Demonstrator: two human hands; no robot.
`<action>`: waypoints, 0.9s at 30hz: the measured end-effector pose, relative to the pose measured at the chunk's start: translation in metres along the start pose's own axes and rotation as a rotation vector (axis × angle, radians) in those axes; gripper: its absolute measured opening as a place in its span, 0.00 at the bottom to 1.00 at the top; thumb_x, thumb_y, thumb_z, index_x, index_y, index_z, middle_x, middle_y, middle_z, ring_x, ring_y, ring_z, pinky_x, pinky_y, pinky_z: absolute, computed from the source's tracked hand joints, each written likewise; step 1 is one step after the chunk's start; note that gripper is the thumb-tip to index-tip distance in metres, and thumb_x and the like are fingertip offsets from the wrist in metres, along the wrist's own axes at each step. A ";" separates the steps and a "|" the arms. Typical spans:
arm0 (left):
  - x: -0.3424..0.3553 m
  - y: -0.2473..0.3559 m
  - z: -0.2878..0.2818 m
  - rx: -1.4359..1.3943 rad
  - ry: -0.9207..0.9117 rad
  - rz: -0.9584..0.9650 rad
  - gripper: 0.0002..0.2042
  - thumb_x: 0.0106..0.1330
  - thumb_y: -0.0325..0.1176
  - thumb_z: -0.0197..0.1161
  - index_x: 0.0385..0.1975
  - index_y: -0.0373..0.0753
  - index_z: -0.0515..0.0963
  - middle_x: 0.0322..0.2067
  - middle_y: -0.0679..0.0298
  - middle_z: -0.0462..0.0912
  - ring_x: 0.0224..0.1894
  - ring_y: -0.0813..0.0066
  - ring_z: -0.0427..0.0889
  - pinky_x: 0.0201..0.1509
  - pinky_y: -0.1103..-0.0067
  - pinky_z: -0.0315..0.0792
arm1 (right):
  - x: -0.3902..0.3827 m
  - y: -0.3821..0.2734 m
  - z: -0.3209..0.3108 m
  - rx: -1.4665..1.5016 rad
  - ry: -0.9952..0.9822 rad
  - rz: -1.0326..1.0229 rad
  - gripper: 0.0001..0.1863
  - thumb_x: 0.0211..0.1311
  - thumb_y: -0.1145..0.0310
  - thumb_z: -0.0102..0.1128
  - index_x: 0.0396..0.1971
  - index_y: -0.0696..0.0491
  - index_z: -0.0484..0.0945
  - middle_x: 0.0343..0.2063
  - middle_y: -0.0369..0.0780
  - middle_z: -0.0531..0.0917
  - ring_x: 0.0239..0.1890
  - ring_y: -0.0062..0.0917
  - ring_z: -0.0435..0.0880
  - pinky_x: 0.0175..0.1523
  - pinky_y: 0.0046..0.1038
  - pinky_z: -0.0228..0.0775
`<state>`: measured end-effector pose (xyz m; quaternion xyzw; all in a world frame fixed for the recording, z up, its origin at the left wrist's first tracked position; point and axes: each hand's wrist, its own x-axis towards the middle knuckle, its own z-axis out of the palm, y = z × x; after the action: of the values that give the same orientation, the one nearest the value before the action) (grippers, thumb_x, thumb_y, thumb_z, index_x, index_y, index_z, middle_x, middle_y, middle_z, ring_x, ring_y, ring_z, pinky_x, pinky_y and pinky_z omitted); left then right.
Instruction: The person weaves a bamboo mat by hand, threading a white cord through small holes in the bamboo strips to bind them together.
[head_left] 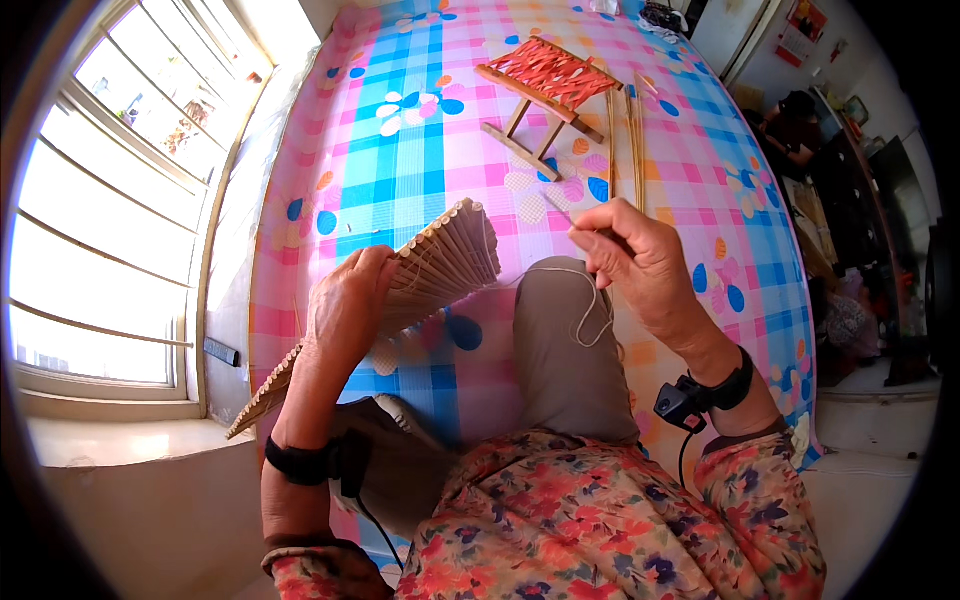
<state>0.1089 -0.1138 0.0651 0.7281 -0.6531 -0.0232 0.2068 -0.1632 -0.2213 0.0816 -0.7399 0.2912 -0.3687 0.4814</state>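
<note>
My left hand (347, 300) is closed round a panel of pale round stalks (440, 268) laid side by side, whose cut ends form a row along the upper edge. The panel is bent or folded, and its other part (268, 390) shows below my left forearm. Raised to the right, my right hand (640, 258) pinches a thin needle (556, 208) between thumb and fingers, its tip toward the upper left. A pale thread (583, 325) runs from the panel over my knee and loops up near my right hand.
A small wooden folding stool (555, 72) with a red woven seat lies ahead on the checked, flowered bed cover (400, 160). Long thin stalks (638, 150) lie beside it. A remote control (221, 352) rests by the window (110, 250) on the left. Another person (795, 130) sits far right.
</note>
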 end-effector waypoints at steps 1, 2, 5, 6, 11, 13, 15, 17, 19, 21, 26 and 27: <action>0.006 -0.004 -0.003 0.012 0.007 0.001 0.08 0.67 0.37 0.53 0.38 0.40 0.75 0.34 0.56 0.80 0.35 0.53 0.80 0.39 0.65 0.73 | 0.005 -0.001 0.009 0.008 0.001 -0.011 0.06 0.64 0.71 0.57 0.37 0.57 0.76 0.20 0.32 0.74 0.21 0.12 0.70 0.25 0.17 0.63; 0.011 -0.010 -0.004 0.025 0.016 -0.014 0.09 0.67 0.37 0.53 0.38 0.40 0.75 0.34 0.57 0.81 0.36 0.53 0.80 0.39 0.65 0.73 | 0.010 0.000 0.020 0.022 -0.052 -0.026 0.05 0.63 0.71 0.58 0.35 0.57 0.75 0.21 0.34 0.75 0.23 0.15 0.72 0.27 0.20 0.65; 0.024 -0.026 -0.007 0.044 0.001 -0.040 0.09 0.68 0.38 0.52 0.39 0.41 0.75 0.36 0.57 0.81 0.38 0.54 0.80 0.41 0.65 0.73 | 0.033 0.017 0.049 0.029 -0.111 -0.121 0.05 0.60 0.73 0.60 0.32 0.58 0.74 0.24 0.41 0.75 0.25 0.26 0.74 0.32 0.26 0.67; 0.028 -0.030 -0.005 0.025 0.006 -0.034 0.09 0.68 0.38 0.52 0.40 0.41 0.75 0.37 0.57 0.80 0.38 0.54 0.80 0.42 0.65 0.73 | 0.041 0.024 0.057 -0.062 -0.080 -0.187 0.05 0.60 0.73 0.60 0.32 0.58 0.75 0.24 0.38 0.75 0.26 0.23 0.74 0.32 0.24 0.67; 0.042 -0.038 -0.002 -0.026 0.002 -0.023 0.11 0.68 0.39 0.50 0.41 0.41 0.75 0.39 0.56 0.80 0.40 0.53 0.79 0.44 0.65 0.72 | 0.073 0.058 0.098 -0.204 0.021 -0.215 0.04 0.58 0.74 0.61 0.32 0.58 0.77 0.28 0.41 0.76 0.29 0.31 0.77 0.35 0.28 0.69; 0.047 -0.040 0.001 -0.032 0.003 -0.028 0.11 0.68 0.39 0.50 0.41 0.41 0.75 0.39 0.56 0.80 0.40 0.53 0.79 0.44 0.65 0.72 | 0.078 0.071 0.107 -0.213 0.011 -0.225 0.05 0.58 0.75 0.59 0.35 0.57 0.77 0.30 0.43 0.76 0.30 0.35 0.78 0.36 0.30 0.70; 0.051 -0.040 -0.001 -0.021 -0.005 -0.035 0.11 0.68 0.39 0.50 0.42 0.41 0.75 0.39 0.56 0.80 0.40 0.53 0.79 0.44 0.65 0.72 | 0.082 0.082 0.114 -0.155 0.039 -0.235 0.09 0.58 0.75 0.58 0.39 0.55 0.78 0.30 0.43 0.76 0.32 0.36 0.79 0.38 0.31 0.72; 0.055 -0.038 -0.005 -0.009 -0.030 -0.102 0.11 0.68 0.39 0.50 0.42 0.40 0.76 0.37 0.55 0.81 0.39 0.53 0.79 0.44 0.65 0.72 | 0.083 0.086 0.117 -0.147 0.022 -0.226 0.10 0.59 0.73 0.57 0.41 0.53 0.78 0.31 0.44 0.76 0.33 0.38 0.78 0.40 0.33 0.72; 0.061 -0.032 -0.011 -0.020 -0.076 -0.135 0.12 0.68 0.39 0.51 0.42 0.40 0.76 0.37 0.54 0.81 0.39 0.53 0.80 0.44 0.66 0.72 | 0.086 0.085 0.118 -0.140 0.005 -0.218 0.11 0.59 0.72 0.57 0.43 0.52 0.78 0.31 0.44 0.76 0.35 0.40 0.78 0.41 0.36 0.73; 0.063 -0.033 -0.012 -0.036 -0.115 -0.167 0.12 0.67 0.39 0.51 0.42 0.40 0.76 0.36 0.53 0.81 0.39 0.53 0.80 0.44 0.66 0.72 | 0.089 0.082 0.118 -0.158 -0.013 -0.229 0.11 0.59 0.72 0.57 0.42 0.52 0.79 0.31 0.44 0.76 0.35 0.40 0.78 0.41 0.36 0.73; 0.065 -0.038 -0.016 -0.182 -0.152 -0.192 0.14 0.68 0.40 0.51 0.43 0.38 0.77 0.35 0.51 0.82 0.41 0.54 0.80 0.45 0.68 0.71 | 0.096 0.085 0.116 -0.152 -0.023 -0.227 0.11 0.58 0.72 0.58 0.41 0.50 0.79 0.30 0.43 0.75 0.34 0.40 0.78 0.40 0.35 0.74; 0.065 -0.039 -0.019 -0.174 -0.153 -0.205 0.14 0.68 0.40 0.51 0.43 0.38 0.77 0.35 0.51 0.82 0.41 0.54 0.80 0.45 0.68 0.71 | 0.096 0.085 0.116 -0.168 -0.040 -0.243 0.11 0.58 0.72 0.58 0.41 0.50 0.79 0.30 0.43 0.75 0.34 0.40 0.78 0.39 0.35 0.74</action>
<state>0.1607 -0.1685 0.0850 0.7664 -0.5847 -0.1560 0.2154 -0.0206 -0.2698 -0.0020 -0.8147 0.2195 -0.3838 0.3752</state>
